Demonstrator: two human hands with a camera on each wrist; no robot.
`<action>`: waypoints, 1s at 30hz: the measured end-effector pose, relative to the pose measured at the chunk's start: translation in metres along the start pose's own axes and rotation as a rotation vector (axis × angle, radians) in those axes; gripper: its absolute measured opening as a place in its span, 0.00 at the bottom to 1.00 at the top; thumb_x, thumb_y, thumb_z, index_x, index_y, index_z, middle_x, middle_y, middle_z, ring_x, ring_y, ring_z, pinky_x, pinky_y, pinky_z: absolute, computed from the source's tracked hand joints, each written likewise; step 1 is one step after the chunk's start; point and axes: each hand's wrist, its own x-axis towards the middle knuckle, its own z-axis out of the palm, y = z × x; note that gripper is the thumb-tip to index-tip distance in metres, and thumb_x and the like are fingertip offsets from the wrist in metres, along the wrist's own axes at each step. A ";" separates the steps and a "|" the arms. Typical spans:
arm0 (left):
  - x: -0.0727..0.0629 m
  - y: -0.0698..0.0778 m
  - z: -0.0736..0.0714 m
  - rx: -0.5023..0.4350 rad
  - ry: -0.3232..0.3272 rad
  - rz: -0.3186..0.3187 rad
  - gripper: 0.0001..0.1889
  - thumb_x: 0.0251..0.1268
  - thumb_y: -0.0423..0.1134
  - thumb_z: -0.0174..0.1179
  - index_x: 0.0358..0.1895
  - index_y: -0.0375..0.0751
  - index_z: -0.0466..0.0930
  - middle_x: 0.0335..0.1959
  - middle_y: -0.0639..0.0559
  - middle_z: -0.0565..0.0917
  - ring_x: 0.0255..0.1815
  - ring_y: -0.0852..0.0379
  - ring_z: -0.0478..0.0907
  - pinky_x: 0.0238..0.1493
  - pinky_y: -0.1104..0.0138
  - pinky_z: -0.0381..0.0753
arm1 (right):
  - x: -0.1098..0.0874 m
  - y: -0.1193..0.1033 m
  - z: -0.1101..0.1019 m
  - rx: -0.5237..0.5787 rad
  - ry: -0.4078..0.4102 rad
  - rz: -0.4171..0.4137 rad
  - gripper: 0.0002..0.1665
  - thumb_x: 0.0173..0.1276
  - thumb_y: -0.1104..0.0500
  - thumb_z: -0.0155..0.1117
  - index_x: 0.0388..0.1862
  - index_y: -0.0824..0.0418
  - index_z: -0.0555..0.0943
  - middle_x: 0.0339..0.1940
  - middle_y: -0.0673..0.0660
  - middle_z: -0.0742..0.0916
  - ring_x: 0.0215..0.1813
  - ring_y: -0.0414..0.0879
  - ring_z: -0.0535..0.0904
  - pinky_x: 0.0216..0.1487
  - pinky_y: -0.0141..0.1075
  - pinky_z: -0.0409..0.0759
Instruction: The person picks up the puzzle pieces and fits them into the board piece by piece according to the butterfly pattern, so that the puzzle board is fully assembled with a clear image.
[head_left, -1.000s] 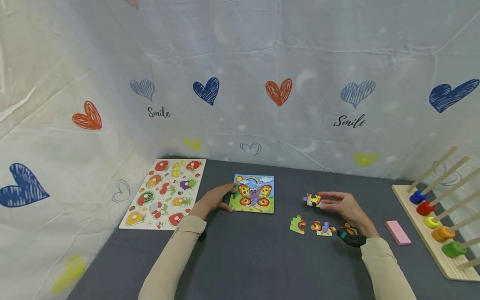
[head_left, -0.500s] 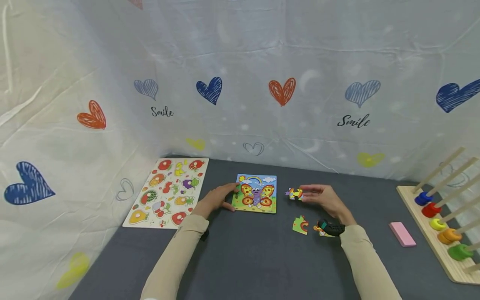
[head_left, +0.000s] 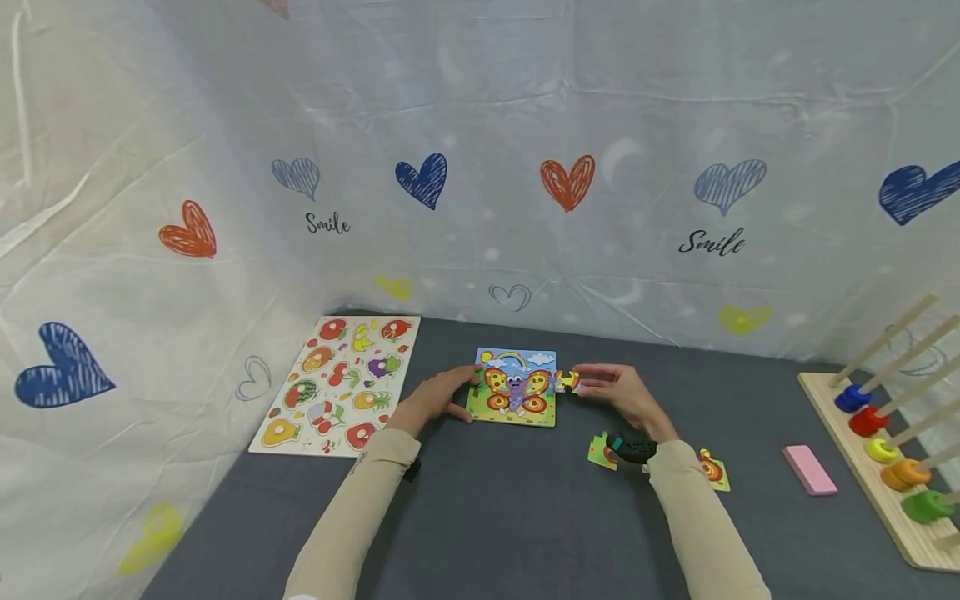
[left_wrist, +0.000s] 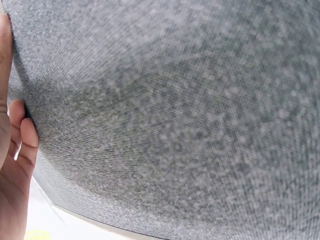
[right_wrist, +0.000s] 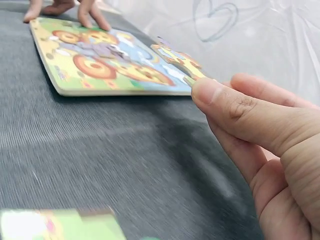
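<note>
A butterfly puzzle board (head_left: 498, 414) lies on the dark table, showing a rainbow, clouds and a purple-bodied butterfly. My left hand (head_left: 433, 402) rests at its left edge, fingers spread along the border; in the right wrist view, fingers (right_wrist: 86, 15) touch that edge. Between thumb and fingers my right hand (head_left: 624, 395) pinches a yellow-and-red puzzle piece (head_left: 567, 382), held up beside the board's right edge. The right wrist view has this jigsaw piece (right_wrist: 184, 61) tilted above the board's rim. Only part of the left hand (left_wrist: 15, 185) enters the left wrist view.
Loose pieces lie near the right forearm: a green one (head_left: 602, 452) and an orange-and-green one (head_left: 715, 472); another is mostly hidden. A fruit board (head_left: 337, 387) is at left. Farther right are a pink block (head_left: 810, 470) and a wooden peg rack (head_left: 862, 467) with coloured rings.
My right hand has carried the puzzle piece leftward, from above the loose pieces to the board's right edge. The left hand stays at the board's left edge.
</note>
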 end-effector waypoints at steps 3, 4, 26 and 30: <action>0.000 -0.001 0.001 -0.001 0.009 0.006 0.33 0.46 0.46 0.74 0.59 0.45 0.73 0.73 0.52 0.62 0.70 0.45 0.62 0.63 0.45 0.66 | 0.006 0.003 0.010 0.028 0.007 -0.003 0.29 0.62 0.73 0.64 0.62 0.78 0.70 0.62 0.75 0.74 0.50 0.39 0.82 0.50 0.34 0.81; 0.000 -0.001 0.001 -0.002 0.010 0.005 0.33 0.46 0.46 0.74 0.59 0.45 0.73 0.73 0.52 0.62 0.70 0.45 0.62 0.63 0.45 0.66 | 0.007 0.004 0.013 0.036 0.012 -0.002 0.29 0.62 0.73 0.64 0.62 0.77 0.71 0.62 0.75 0.74 0.51 0.40 0.82 0.50 0.34 0.81; 0.000 0.001 -0.001 0.001 -0.004 -0.017 0.36 0.46 0.48 0.73 0.62 0.47 0.72 0.73 0.53 0.62 0.70 0.45 0.63 0.62 0.43 0.67 | 0.026 -0.008 0.051 -0.343 0.107 0.002 0.21 0.59 0.69 0.69 0.53 0.72 0.81 0.48 0.68 0.85 0.47 0.55 0.84 0.45 0.40 0.83; 0.000 0.002 -0.002 0.003 -0.009 -0.022 0.36 0.46 0.49 0.73 0.62 0.48 0.72 0.74 0.54 0.61 0.70 0.45 0.62 0.62 0.44 0.67 | 0.029 -0.014 0.056 -0.447 0.119 0.000 0.20 0.58 0.69 0.71 0.51 0.72 0.82 0.45 0.67 0.86 0.44 0.55 0.85 0.43 0.41 0.83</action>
